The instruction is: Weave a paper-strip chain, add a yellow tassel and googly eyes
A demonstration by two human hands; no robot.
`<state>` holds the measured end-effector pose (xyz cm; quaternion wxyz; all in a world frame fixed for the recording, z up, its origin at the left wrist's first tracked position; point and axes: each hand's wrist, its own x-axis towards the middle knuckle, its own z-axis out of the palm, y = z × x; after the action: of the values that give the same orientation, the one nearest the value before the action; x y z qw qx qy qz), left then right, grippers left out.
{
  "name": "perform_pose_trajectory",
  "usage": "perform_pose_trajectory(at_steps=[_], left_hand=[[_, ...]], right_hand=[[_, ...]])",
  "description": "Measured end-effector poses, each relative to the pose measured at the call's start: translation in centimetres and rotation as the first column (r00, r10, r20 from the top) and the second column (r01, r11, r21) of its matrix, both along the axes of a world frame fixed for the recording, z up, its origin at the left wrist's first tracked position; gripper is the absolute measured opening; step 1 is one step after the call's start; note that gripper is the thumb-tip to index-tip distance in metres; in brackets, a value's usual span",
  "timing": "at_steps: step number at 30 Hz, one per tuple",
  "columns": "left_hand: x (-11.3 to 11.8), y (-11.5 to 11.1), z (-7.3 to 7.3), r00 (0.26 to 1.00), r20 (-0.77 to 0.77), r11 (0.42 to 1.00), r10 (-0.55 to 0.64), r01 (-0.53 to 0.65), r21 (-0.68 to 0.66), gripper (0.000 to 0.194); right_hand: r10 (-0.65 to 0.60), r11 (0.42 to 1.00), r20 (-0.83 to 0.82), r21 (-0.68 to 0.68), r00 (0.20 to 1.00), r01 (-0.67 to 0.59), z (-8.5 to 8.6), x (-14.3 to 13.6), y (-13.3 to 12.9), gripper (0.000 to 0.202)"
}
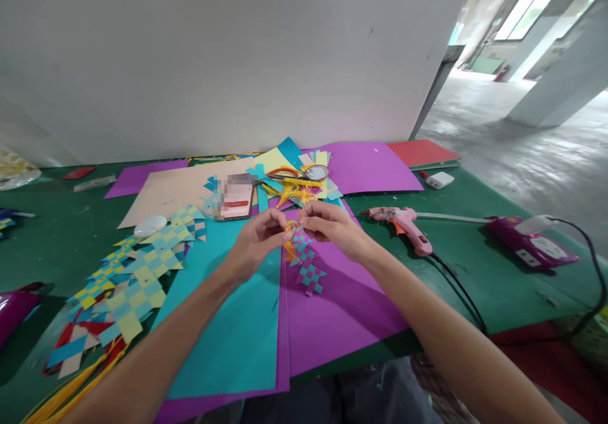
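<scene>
Above the middle of the table, my left hand (260, 240) and my right hand (331, 224) nearly meet, both with fingers pinched. Between the fingertips is yellow cord (292, 225), bunched up and partly hidden. Just below it hangs or lies a woven paper piece (310, 275) in teal and purple checks; whether it is tied to the cord I cannot tell. Under the hands lie a teal paper sheet (232, 341) and a purple paper sheet (346, 322). Beyond the fingers are yellow tassels (297, 192) and scissors (285, 173).
A pink glue gun (403, 221) lies at the right, its black cord running to the front edge. Farther right is a purple power strip (527, 243) with a white plug. Woven paper pieces (147, 272) pile up at the left. A phone (236, 197) lies behind my left hand.
</scene>
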<state>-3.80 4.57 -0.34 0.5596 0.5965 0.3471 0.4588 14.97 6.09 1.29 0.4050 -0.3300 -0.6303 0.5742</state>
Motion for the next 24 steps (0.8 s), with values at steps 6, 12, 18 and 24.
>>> perform_pose_trajectory(at_steps=[6, 12, 18, 24], left_hand=[[-0.09, -0.12, 0.04, 0.999, -0.003, 0.999, -0.042, 0.042, 0.0, 0.018], [0.07, -0.12, -0.24, 0.999, -0.027, 1.0, 0.031, -0.031, 0.002, 0.017], [0.47, -0.18, -0.3, 1.0, -0.023, 1.0, 0.004, -0.004, -0.019, 0.025], [0.58, -0.57, -0.09, 0.998, 0.037, 0.998, -0.045, 0.046, -0.036, 0.021]], right_hand=[[-0.042, 0.996, -0.055, -0.075, 0.998, 0.038, 0.15, -0.22, -0.07, 0.013], [-0.066, 0.988, -0.124, -0.149, 0.99, 0.047, 0.23, -0.43, -0.23, 0.013], [0.008, 0.99, -0.072, -0.141, 0.997, -0.018, 0.18, -0.61, -0.45, 0.011], [-0.001, 1.0, 0.047, 0.002, 0.999, 0.001, -0.1, -0.82, -0.44, 0.009]])
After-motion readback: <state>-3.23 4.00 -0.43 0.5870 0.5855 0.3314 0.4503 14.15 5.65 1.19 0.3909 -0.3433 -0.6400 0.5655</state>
